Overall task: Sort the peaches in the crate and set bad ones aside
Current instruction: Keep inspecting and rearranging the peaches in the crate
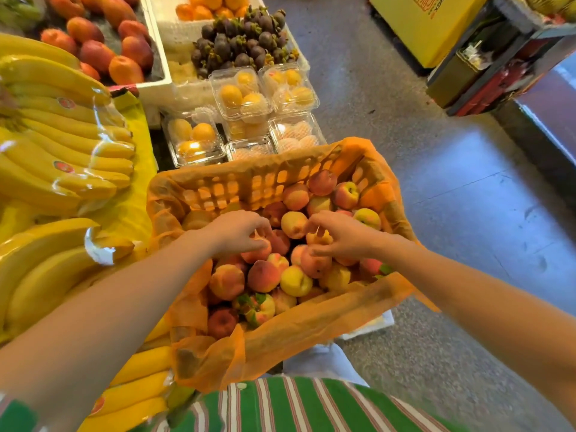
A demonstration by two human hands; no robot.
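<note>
Head view: orange crate (249, 182) beside bananas (62, 145), heaped with peaches (295, 280); left hand (240, 232) grips a reddish peach (257, 252) on the heap; right hand (343, 238) curls round a yellowish peach (319, 237) near the middle; clear punnets (240, 95) of fruit behind the crate

Both bare forearms (131, 291) reach forward, converging. The left hand (237, 233) curls round a reddish round peach (257, 252); the right hand (346, 240) pinches a yellowish round peach (319, 238).

Orange-lined crate (249, 188) of peaches (263, 275)
</note>
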